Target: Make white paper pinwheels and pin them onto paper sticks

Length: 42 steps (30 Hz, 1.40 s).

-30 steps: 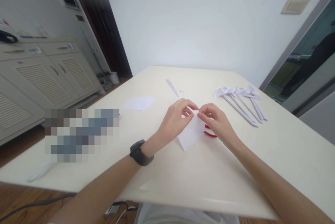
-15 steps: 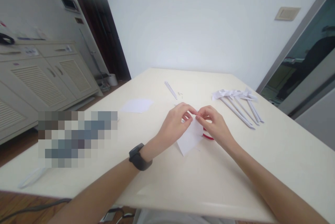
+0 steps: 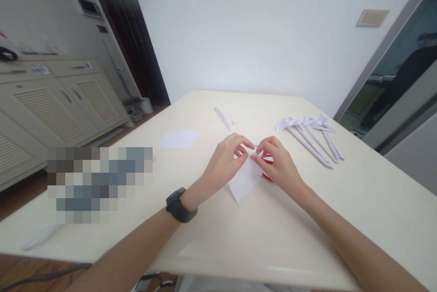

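Note:
Over the middle of the table, my left hand (image 3: 227,157) curves inward, with a dark band (image 3: 180,204) on its wrist. Its thumb and bent fingers close at the upper edge of a white sheet of paper (image 3: 244,181). Facing it, my right hand (image 3: 278,160) pinches the same sheet near its top corner. Only a small gap parts the two hands' fingertips. The sheet slants down toward me, its lower corner near the tabletop. Behind my right hand a red curved object (image 3: 267,177) shows in part; its kind is hidden.
Several rolled paper sticks with crumpled tops (image 3: 312,139) lie at the right. Thin paper rods (image 3: 222,118) and small scraps (image 3: 234,125) lie farther back. Flat white paper (image 3: 179,139) rests at the left, near a blurred-out patch (image 3: 102,182). A wall (image 3: 232,28) stands behind the table (image 3: 358,219).
Both hands have shifted slightly left and the right fingertips have dropped a little along the sheet. More of the red object shows beside the right hand.

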Each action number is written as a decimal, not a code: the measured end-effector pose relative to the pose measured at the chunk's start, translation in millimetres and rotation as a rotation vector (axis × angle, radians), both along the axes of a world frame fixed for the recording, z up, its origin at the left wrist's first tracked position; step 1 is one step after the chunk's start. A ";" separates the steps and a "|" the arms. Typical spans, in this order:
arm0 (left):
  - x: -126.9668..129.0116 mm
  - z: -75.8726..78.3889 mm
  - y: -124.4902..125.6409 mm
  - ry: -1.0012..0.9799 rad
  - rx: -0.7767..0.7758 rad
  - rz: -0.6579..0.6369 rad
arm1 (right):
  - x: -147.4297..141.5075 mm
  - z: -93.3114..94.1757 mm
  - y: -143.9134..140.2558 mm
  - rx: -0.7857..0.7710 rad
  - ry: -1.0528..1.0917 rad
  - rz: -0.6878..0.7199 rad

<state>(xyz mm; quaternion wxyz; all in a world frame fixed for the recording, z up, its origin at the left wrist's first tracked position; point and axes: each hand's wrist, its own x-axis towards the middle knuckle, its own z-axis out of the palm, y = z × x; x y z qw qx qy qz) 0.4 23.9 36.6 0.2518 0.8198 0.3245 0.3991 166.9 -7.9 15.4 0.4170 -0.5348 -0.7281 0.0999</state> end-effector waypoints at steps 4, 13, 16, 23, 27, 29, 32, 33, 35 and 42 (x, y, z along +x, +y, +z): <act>0.2 0.8 -0.7 0.004 -0.016 0.002 | -0.9 -1.6 -1.2 0.017 -0.058 -0.024; 0.0 -5.8 6.6 -0.100 -0.300 -0.075 | -2.7 0.0 -3.7 0.129 -0.194 -0.066; -0.5 -2.6 6.3 -0.112 -0.354 -0.081 | -3.6 0.6 -5.0 0.146 -0.192 -0.076; -2.0 2.5 5.7 -0.177 -0.436 -0.085 | -4.4 3.3 -6.9 0.187 -0.153 -0.080; -3.0 -0.2 6.7 -0.214 -0.475 -0.071 | -4.2 4.6 -7.9 0.200 -0.165 -0.079; -3.3 -0.9 6.7 -0.222 -0.494 -0.065 | -4.3 5.1 -8.7 0.205 -0.173 -0.081; -3.6 0.5 5.9 -0.227 -0.524 -0.069 | -5.5 4.8 -9.9 0.229 -0.199 -0.086; -3.6 1.6 5.4 -0.229 -0.534 -0.070 | -6.0 4.3 -10.2 0.243 -0.214 -0.083; -3.6 3.9 4.5 -0.237 -0.552 -0.073 | -7.0 2.9 -10.4 0.285 -0.243 -0.079; -5.4 5.0 3.7 -0.285 -0.598 -0.108 | -5.7 -1.4 -7.3 0.391 -0.325 -0.122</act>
